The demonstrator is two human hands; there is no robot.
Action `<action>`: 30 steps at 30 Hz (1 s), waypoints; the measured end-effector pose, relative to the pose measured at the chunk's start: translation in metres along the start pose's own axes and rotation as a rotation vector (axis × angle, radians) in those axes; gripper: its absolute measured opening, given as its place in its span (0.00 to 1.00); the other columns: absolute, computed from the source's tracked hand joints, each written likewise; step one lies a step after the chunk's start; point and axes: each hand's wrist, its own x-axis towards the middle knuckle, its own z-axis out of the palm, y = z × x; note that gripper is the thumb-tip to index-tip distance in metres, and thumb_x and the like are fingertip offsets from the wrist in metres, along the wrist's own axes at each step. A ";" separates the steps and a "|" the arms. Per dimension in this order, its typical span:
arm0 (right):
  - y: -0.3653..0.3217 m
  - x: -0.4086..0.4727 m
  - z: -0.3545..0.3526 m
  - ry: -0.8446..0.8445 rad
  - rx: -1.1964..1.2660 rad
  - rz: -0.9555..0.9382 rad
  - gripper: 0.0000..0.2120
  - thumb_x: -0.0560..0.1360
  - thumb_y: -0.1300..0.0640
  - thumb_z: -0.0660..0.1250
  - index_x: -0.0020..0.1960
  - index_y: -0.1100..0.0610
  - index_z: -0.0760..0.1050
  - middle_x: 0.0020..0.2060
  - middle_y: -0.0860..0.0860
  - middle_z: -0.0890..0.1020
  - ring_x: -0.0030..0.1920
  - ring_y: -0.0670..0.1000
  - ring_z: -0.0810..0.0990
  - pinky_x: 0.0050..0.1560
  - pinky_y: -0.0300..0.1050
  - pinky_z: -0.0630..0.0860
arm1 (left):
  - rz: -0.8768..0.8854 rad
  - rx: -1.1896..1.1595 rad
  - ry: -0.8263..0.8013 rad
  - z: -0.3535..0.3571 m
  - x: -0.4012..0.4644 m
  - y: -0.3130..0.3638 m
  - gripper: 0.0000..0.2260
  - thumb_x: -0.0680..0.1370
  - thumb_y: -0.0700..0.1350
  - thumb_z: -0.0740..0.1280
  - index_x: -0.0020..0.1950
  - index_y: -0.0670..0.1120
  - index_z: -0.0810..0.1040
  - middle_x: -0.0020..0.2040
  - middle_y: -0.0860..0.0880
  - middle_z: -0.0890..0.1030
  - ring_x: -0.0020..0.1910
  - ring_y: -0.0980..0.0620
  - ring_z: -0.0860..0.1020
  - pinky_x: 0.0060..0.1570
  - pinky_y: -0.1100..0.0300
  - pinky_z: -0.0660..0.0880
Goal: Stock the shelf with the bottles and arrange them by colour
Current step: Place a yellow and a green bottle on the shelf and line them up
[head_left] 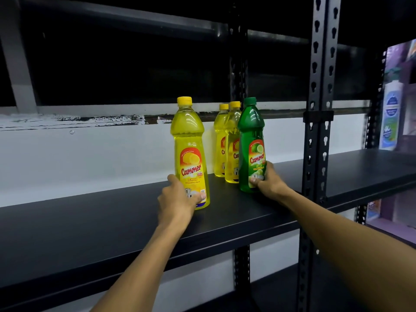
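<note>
My left hand [177,199] grips the lemon bottle [191,154] low on its label, fingers curled round it; it stands upright on the black shelf [90,221]. My right hand [269,181] grips the base of the green bottle [252,140], upright, just beside two yellow bottles [228,140] standing behind it.

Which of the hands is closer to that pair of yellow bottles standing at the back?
Right. The right hand grips the green lime bottle, which stands just beside the two rear yellow bottles. The left hand holds the front lemon bottle, farther left and forward.
</note>
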 end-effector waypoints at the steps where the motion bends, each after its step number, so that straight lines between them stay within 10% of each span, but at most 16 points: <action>1: 0.001 0.002 0.001 0.004 -0.006 0.005 0.26 0.77 0.61 0.66 0.70 0.57 0.57 0.58 0.55 0.73 0.60 0.56 0.74 0.64 0.56 0.73 | 0.001 0.005 0.001 0.000 -0.001 0.000 0.29 0.71 0.57 0.74 0.61 0.45 0.64 0.60 0.43 0.77 0.57 0.42 0.79 0.42 0.56 0.71; 18: -0.005 -0.024 0.008 0.147 -0.312 0.083 0.14 0.76 0.54 0.69 0.58 0.60 0.76 0.54 0.57 0.82 0.52 0.57 0.80 0.49 0.49 0.78 | 0.004 0.161 -0.169 -0.026 -0.009 -0.024 0.22 0.74 0.51 0.71 0.64 0.46 0.69 0.59 0.43 0.78 0.56 0.42 0.78 0.52 0.50 0.77; 23: -0.029 -0.060 0.028 0.097 0.052 0.085 0.20 0.75 0.55 0.70 0.65 0.58 0.71 0.57 0.54 0.77 0.57 0.54 0.76 0.56 0.49 0.75 | 0.004 0.320 -0.196 -0.053 -0.006 -0.053 0.20 0.78 0.52 0.65 0.67 0.46 0.72 0.66 0.45 0.74 0.63 0.43 0.74 0.57 0.51 0.74; 30: -0.078 -0.076 0.095 -0.187 0.330 0.083 0.35 0.69 0.50 0.77 0.71 0.57 0.67 0.62 0.53 0.78 0.60 0.53 0.78 0.61 0.49 0.73 | 0.044 0.445 -0.226 -0.055 0.000 -0.059 0.12 0.78 0.53 0.61 0.51 0.46 0.76 0.51 0.47 0.78 0.48 0.46 0.76 0.48 0.52 0.77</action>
